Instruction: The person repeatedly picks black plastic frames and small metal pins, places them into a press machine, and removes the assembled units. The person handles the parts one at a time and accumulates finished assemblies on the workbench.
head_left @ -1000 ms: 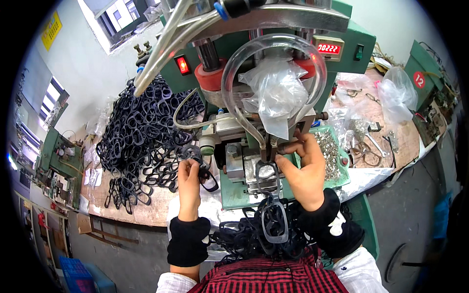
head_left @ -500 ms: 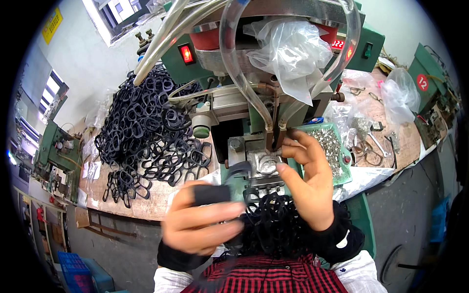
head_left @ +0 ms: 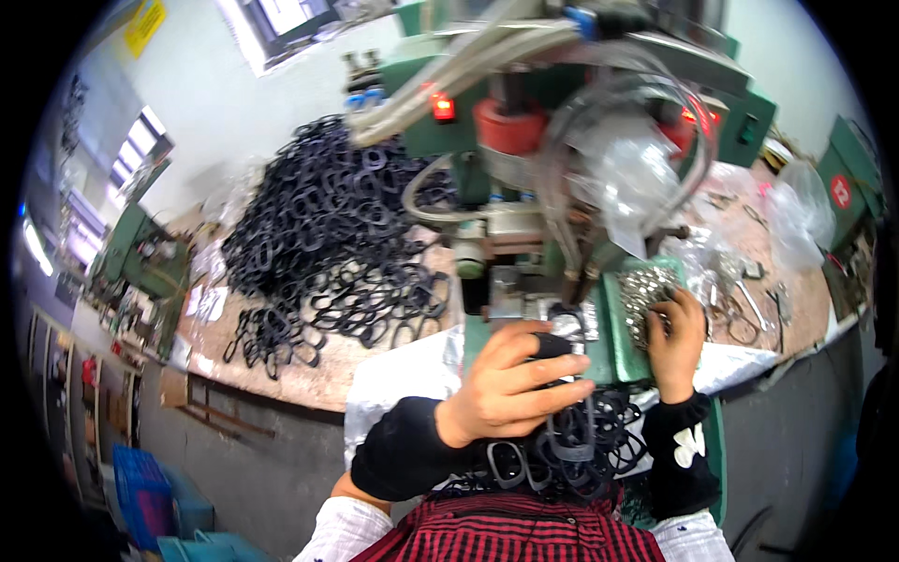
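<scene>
My left hand (head_left: pixel 515 386), with a black wrap on its index finger, is closed at the machine's work plate. A dark oval frame (head_left: pixel 567 320) shows just past its fingertips, over the plate, and appears to be held; the grip is partly hidden. My right hand (head_left: pixel 679 342) reaches into the green tray (head_left: pixel 629 369), its fingers curled down on a heap of small shiny metal parts (head_left: pixel 646 288). What they pinch, if anything, is hidden. Under my left hand, more dark frames (head_left: pixel 571 440) lie piled near my lap.
A press-like green machine with clear hoses (head_left: pixel 552 187) and a plastic bag (head_left: pixel 627 178) stands in front. To the left, a large heap of dark frames (head_left: pixel 328 206) covers the wooden table (head_left: pixel 225 351). Tools and wire pieces lie around a wrench (head_left: pixel 752 304) at right.
My right hand has left the work plate and moved right into the tray of metal parts. My left hand has come forward and right, to the plate. The view has shifted.
</scene>
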A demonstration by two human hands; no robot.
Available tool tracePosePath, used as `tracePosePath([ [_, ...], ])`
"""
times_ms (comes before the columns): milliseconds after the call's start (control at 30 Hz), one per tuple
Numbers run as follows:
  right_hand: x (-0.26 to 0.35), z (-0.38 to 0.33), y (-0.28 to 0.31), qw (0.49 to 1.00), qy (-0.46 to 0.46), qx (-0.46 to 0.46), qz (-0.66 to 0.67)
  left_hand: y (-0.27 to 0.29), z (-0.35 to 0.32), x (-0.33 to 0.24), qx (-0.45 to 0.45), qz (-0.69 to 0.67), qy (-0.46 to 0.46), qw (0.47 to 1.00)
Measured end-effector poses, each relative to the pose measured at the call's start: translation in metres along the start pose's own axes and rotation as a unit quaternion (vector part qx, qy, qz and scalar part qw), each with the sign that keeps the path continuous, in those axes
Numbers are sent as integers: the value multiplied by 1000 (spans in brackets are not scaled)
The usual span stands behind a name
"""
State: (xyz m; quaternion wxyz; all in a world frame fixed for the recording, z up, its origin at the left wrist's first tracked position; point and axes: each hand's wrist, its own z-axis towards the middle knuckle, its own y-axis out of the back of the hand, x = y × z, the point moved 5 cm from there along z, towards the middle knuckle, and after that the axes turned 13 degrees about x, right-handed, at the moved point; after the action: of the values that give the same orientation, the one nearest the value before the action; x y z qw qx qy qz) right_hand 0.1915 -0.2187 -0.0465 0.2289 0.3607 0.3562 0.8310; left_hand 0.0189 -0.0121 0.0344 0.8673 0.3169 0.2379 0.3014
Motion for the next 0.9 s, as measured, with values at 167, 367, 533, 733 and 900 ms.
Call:
tracePosePath([
  [167, -21, -11, 8, 970, -128, -55, 198, 3, -23, -24, 1, 72, 85, 994],
  [367, -47, -39, -4, 866, -209, -76, 447, 127, -99, -4, -218, 310, 381, 843],
  [533, -18, -3, -20, 874, -164, -16, 457, 156, -133, 79, -64, 420, 449, 786],
  [733, 11, -4, 5, 936, -171, 7, 308, 98, -246, 195, 129, 388, 641, 650],
  [900, -16, -53, 38, 958, -171, -43, 224, 76, -197, 168, -10, 204, 558, 804],
])
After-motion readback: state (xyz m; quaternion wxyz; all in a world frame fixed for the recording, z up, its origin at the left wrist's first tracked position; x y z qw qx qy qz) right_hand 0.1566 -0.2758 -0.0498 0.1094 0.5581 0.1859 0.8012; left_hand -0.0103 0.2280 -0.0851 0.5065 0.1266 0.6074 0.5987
